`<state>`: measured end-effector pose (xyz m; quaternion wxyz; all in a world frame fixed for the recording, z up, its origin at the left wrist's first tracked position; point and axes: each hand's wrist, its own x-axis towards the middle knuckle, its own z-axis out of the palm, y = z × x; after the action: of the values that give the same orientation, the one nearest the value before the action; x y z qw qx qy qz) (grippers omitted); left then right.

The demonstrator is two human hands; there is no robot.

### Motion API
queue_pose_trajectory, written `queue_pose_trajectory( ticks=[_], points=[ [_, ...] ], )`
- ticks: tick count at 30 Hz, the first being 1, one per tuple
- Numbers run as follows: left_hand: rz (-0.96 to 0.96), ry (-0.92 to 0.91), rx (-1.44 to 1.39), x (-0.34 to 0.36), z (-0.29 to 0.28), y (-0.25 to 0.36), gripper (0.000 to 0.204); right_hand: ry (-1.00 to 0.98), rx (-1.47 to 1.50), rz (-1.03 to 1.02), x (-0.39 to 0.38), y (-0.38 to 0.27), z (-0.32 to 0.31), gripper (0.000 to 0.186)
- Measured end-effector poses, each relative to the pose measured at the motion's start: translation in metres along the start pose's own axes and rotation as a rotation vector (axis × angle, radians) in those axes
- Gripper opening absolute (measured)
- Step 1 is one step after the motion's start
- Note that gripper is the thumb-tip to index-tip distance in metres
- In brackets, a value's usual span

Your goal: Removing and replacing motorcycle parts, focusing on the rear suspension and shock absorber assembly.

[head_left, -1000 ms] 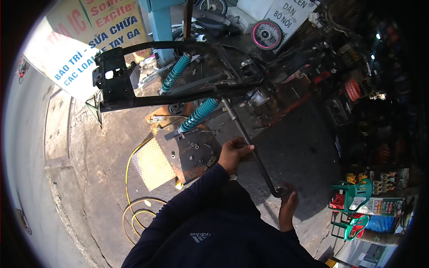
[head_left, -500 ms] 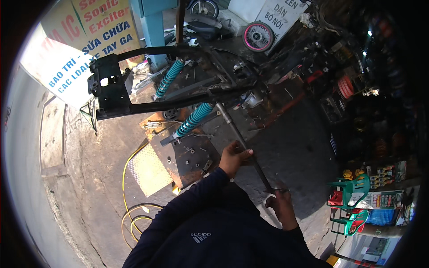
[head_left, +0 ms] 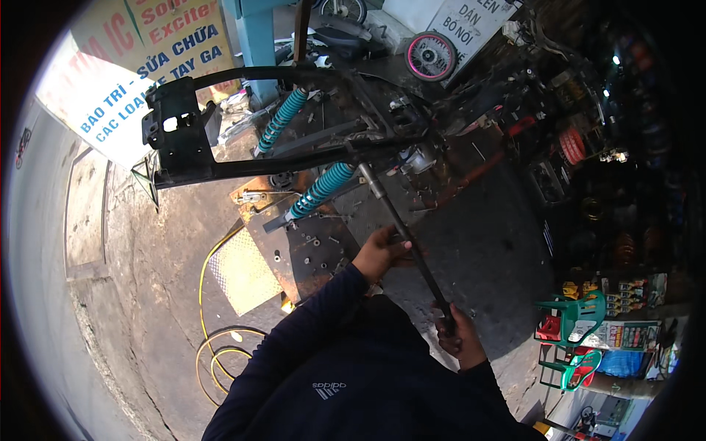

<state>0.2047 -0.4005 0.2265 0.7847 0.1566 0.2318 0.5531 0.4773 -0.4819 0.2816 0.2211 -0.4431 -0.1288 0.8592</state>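
Note:
A long dark socket wrench slants from the motorcycle frame down toward me, its socket end against the frame beside the top of the near teal shock absorber. My right hand is closed round the lower end of the bar. Farther up, my left hand curls loosely at the bar's middle, its fingers partly hidden. The black motorcycle frame lies across the view in front of me. On its far side sits a second teal shock absorber.
Below the frame, a dark board bears several bolts and nuts. A yellow hose coils on the floor at left. Green plastic chairs stand at right. Farther back are a pink-rimmed wheel and a blue post.
My right hand has closed round the bar's lower end, where its fingers were looser before. My left hand has shifted slightly left on the bar. The socket end stays at the frame.

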Motion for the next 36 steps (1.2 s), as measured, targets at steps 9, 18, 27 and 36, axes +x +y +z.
queue_pose_trajectory(
  ticks=[9, 18, 27, 36],
  points=[
    [0.002, 0.267, 0.385, 0.003, 0.027, 0.009, 0.043, 0.297, -0.687, -0.547, 0.01, 0.021, 0.0, 0.051],
    [-0.03, 0.125, 0.146, 0.006, 0.009, 0.001, 0.031, -0.08, 0.022, 0.051, 0.008, -0.001, 0.012, 0.046],
    [-0.046, 0.246, 0.336, -0.004, 0.019, 0.009, 0.031, 0.427, -1.603, -0.634, 0.0, -0.009, 0.038, 0.036],
    [0.197, 0.244, -0.118, 0.044, -0.017, 0.058, 0.032, 0.596, -0.689, -0.724, 0.003, 0.016, -0.021, 0.018]
  ],
)
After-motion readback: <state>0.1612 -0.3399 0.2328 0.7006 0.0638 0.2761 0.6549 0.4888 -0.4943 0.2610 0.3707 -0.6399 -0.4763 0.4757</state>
